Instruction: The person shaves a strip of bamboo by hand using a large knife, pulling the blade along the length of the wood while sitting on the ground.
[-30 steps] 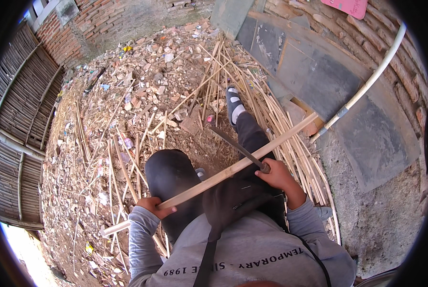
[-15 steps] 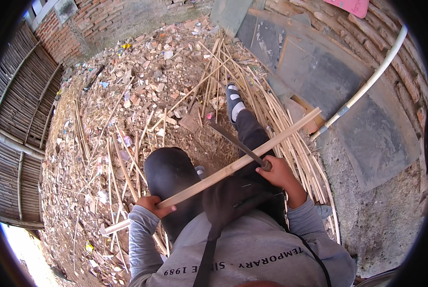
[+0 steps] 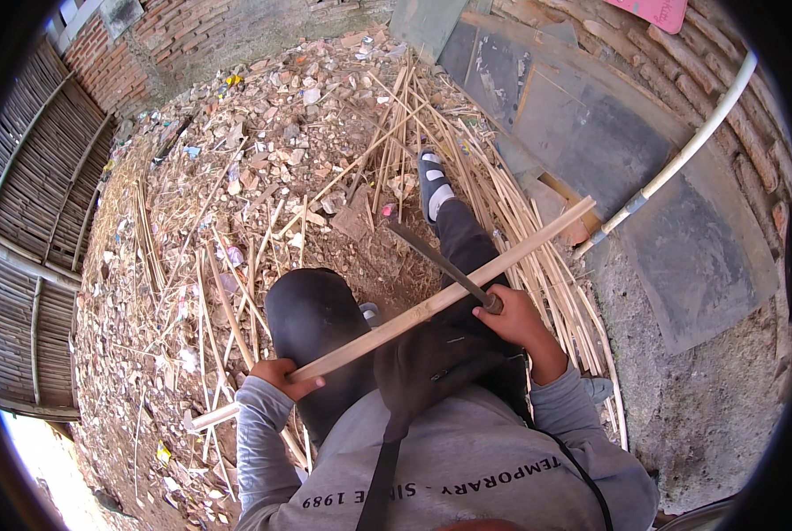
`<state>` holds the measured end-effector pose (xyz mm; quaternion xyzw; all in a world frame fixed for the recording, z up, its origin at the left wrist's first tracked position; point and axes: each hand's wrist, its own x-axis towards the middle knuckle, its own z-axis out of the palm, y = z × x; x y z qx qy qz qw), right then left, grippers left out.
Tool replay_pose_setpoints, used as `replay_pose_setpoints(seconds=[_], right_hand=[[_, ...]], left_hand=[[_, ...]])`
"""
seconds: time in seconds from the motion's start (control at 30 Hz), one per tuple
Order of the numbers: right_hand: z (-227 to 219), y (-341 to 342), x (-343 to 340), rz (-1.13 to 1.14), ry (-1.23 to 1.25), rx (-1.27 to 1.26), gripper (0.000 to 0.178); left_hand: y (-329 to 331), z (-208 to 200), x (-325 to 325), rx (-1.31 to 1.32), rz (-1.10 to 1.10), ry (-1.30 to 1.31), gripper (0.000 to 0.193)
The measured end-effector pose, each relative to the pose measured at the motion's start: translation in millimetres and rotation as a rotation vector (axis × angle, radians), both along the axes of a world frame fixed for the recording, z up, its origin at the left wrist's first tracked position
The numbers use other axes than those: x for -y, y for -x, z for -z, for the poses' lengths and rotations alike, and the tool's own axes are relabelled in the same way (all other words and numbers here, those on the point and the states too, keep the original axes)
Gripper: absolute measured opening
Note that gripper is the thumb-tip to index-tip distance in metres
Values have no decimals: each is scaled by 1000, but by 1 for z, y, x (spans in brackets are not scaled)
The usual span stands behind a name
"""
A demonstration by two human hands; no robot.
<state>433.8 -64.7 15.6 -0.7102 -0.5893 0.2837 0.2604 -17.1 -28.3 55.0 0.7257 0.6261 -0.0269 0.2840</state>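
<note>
Bamboo strip (image 3: 396, 326) lies through left grip (image 3: 281, 377).

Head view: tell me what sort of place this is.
Probably an outdoor yard or vacant plot: rubble-strewn ground is bounded by a brick wall at the far side and a slatted panel on the left.
</note>
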Motion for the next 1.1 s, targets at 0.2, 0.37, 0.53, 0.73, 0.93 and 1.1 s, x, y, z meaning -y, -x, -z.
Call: replay_pose_setpoints(seconds=[0.2, 0.37, 0.53, 0.73, 0.93, 1.1], right_hand=[[0, 2, 1, -11, -17, -30, 32], [3, 2, 1, -23, -17, -32, 32], [4, 2, 0, -28, -13, -36, 32], [8, 1, 0, -26, -5, -45, 33], [5, 2, 0, -26, 4, -31, 33], [7, 1, -1, -25, 8, -36, 32]], left_hand=[[4, 7, 0, -7, 26, -25, 68], [2, 6, 0, 11, 3, -33, 68], [1, 2, 0, -19, 0, -20, 68], [1, 4, -1, -17, 5, -9, 68], [1, 1, -1, -21, -8, 14, 68], [1, 2, -1, -15, 6, 16, 68]])
